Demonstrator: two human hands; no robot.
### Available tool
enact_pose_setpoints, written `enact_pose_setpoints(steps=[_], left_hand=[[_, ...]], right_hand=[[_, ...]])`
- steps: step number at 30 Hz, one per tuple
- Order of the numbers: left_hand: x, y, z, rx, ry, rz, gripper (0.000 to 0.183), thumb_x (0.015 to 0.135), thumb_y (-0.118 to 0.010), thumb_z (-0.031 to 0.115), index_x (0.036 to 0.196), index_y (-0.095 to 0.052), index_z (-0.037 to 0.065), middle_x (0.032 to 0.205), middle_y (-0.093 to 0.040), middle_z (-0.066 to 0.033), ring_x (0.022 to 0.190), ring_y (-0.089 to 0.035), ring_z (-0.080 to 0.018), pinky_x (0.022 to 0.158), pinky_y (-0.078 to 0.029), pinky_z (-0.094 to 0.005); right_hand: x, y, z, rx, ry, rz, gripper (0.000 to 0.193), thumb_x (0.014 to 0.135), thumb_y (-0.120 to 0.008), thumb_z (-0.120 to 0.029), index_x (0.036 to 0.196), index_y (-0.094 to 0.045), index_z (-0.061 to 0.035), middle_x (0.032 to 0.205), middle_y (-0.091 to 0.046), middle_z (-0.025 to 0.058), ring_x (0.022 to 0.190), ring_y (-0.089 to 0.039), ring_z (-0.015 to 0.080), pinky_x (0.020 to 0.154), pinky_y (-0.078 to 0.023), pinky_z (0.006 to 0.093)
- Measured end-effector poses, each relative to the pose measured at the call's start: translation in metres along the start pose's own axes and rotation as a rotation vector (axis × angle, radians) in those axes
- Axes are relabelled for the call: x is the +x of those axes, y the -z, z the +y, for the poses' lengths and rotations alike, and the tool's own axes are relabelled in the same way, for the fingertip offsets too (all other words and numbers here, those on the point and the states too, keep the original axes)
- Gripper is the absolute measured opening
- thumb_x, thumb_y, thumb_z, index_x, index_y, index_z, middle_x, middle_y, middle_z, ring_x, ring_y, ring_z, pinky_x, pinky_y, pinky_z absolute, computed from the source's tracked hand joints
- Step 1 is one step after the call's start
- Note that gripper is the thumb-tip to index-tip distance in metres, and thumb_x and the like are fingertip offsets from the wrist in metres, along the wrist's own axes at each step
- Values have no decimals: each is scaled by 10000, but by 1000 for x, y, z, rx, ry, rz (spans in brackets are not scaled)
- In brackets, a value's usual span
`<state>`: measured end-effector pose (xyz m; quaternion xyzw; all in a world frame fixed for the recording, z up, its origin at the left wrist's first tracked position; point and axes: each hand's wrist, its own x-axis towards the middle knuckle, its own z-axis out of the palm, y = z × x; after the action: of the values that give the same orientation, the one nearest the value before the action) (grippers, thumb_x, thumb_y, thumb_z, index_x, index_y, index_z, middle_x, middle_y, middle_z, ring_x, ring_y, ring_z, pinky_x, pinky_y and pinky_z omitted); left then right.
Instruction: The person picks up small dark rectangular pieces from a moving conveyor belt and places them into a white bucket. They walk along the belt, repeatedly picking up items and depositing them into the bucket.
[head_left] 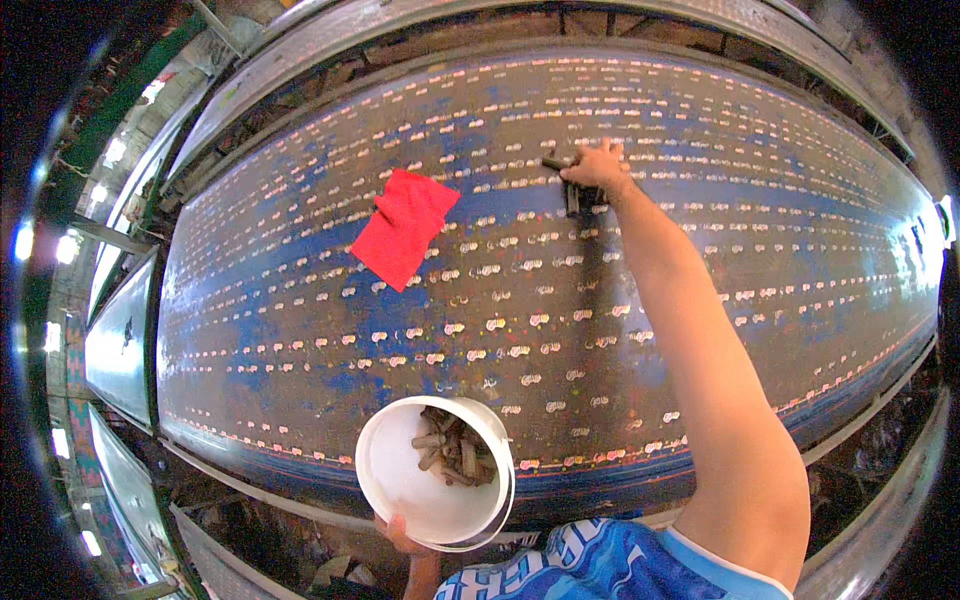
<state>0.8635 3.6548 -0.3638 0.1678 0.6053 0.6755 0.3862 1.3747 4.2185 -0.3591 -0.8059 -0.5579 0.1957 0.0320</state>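
A dark, angular tool (572, 190) lies far out on a long blue printing table (760, 260), where the person's right hand (597, 165), arm fully stretched, closes over its top end. Rows of small pale marks run the length of the table. Well to the left of the tool rests a red cloth (403, 226). At the near edge, the left hand (402, 535) grips the underside of a white bucket (400, 480) holding brown wooden pieces (450, 450).
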Motion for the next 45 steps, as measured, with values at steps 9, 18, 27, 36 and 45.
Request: enact_pose_setpoints(steps=[9,18,27,36,45], left_hand=[[4,-27,28,25,-33,-233,862,810,-608,462,1502,-476,-34,1406,-551,-263,1252,-592,-397,1020,-532,-546],[2,-10,10,-109,24,-58,830,823,-603,435,1490,-489,-44,1393,-567,-258,1226,-612,-388,1004,-543,-531],[5,-40,29,-27,-100,-179,709,864,-596,374,1391,-557,-97,1256,-657,-209,1100,-677,-306,943,-568,-432],[0,-49,44,-135,-93,-205,584,875,-640,242,1352,-590,-90,1222,-687,-189,1043,-713,-288,902,-592,-403],[-9,-67,56,-139,-146,-255,306,941,-623,202,1137,-649,-32,880,-701,-76,545,-600,-118,431,-427,-257]], right_hand=[[7,-43,-12,141,-34,282,772,800,-735,-716,1457,-611,-330,1580,-396,225,1526,-245,480,1163,-233,740],[-7,-53,-45,106,141,249,529,998,-650,-545,1456,-584,-288,1588,-457,111,1541,-360,369,1214,-184,786],[-86,-73,-7,140,253,311,335,953,-725,-398,1232,-706,-214,1376,-653,36,1388,-504,324,1148,-325,652],[-209,-87,52,422,722,79,162,898,-751,-89,1059,-750,-88,1098,-706,138,1076,-690,352,952,-556,417],[-238,-76,58,112,-21,-25,1241,745,-662,-945,1716,-264,-284,1720,-262,286,1577,-196,566,1214,-264,725]])
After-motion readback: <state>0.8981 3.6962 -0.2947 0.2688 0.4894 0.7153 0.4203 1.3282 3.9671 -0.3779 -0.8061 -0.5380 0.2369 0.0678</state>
